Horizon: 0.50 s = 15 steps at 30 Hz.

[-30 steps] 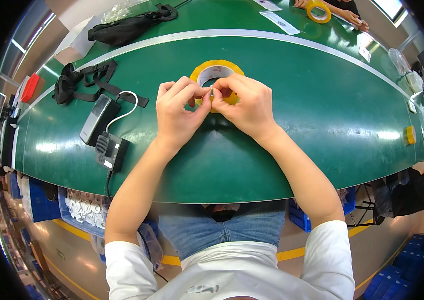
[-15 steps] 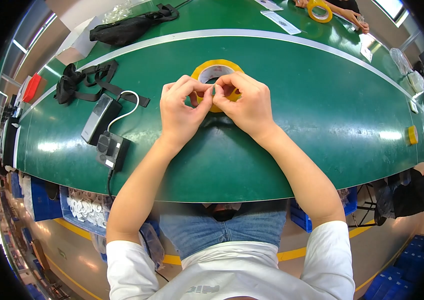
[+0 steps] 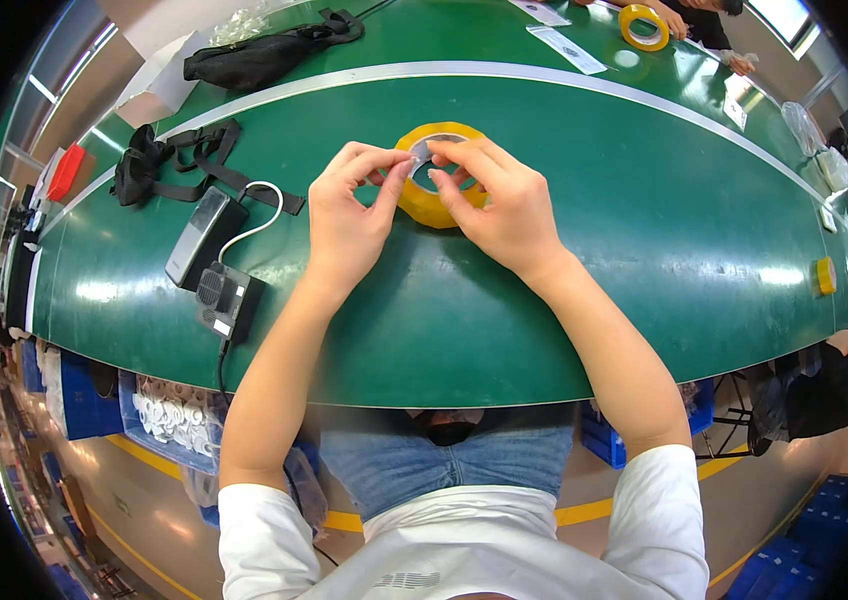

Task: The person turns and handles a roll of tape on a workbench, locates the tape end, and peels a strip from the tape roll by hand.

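A large roll of yellow tape (image 3: pixel 428 208) lies on the green table (image 3: pixel 444 330), partly covered by my fingers. My left hand (image 3: pixel 356 205) is at the roll's left edge, thumb and index fingertip pinched on something too small to make out. On the right side of the roll is my right hand (image 3: pixel 506 203), its thumb and index finger apart over the ring's opening, with nothing visible between them.
Left on the table are a black power bank (image 3: pixel 206 232), a black device (image 3: pixel 228 300) with a white cable, and black straps (image 3: pixel 209 160). A black bag (image 3: pixel 264 62) lies at the back. Top right, a person's hands (image 3: pixel 672 20) are beside another tape roll (image 3: pixel 644 28).
My hands have moved apart, the left one leftward, and my right thumb and index finger have opened. The other person's hand has come closer to the far tape roll.
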Available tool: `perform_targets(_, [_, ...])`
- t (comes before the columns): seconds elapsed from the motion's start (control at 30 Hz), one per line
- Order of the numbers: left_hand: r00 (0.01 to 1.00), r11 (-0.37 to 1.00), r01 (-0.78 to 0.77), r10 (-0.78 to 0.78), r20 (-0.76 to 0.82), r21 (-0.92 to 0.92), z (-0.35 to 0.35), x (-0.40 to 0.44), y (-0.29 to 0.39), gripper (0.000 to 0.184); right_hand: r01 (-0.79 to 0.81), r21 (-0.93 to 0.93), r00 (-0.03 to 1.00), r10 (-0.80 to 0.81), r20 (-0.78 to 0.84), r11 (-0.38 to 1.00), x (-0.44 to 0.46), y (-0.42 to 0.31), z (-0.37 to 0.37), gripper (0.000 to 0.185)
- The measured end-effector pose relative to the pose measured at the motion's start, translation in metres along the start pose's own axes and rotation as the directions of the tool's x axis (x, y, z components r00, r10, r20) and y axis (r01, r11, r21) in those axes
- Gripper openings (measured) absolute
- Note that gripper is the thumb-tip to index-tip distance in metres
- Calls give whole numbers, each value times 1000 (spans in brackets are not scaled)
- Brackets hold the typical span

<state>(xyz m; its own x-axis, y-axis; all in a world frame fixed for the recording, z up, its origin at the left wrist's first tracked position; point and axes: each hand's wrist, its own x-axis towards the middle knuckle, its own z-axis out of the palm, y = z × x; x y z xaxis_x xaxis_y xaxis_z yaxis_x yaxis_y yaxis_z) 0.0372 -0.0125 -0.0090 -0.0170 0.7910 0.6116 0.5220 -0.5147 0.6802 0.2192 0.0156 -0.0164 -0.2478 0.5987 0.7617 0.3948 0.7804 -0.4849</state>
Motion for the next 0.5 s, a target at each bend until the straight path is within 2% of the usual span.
perform_targets(0.07, [1000,1000,0,0,20,-8,3,-2,1,12,47,-28,999,-47,-5,999,0,3,1,17])
perform_targets(0.13, [999,1000,0,1,40,-14,4,-3,2,13,167,-143,986,-167,11,976,-1,6,0,14])
perform_targets(0.2, [999,998,-29,26,45,60,4,-3,2,12,155,-142,988,-155,10,978,-1,6,0,12])
perform_targets(0.5, [995,989,-65,54,90,133,2,-4,3,12,140,-192,990,-135,39,971,1,1,-5,13])
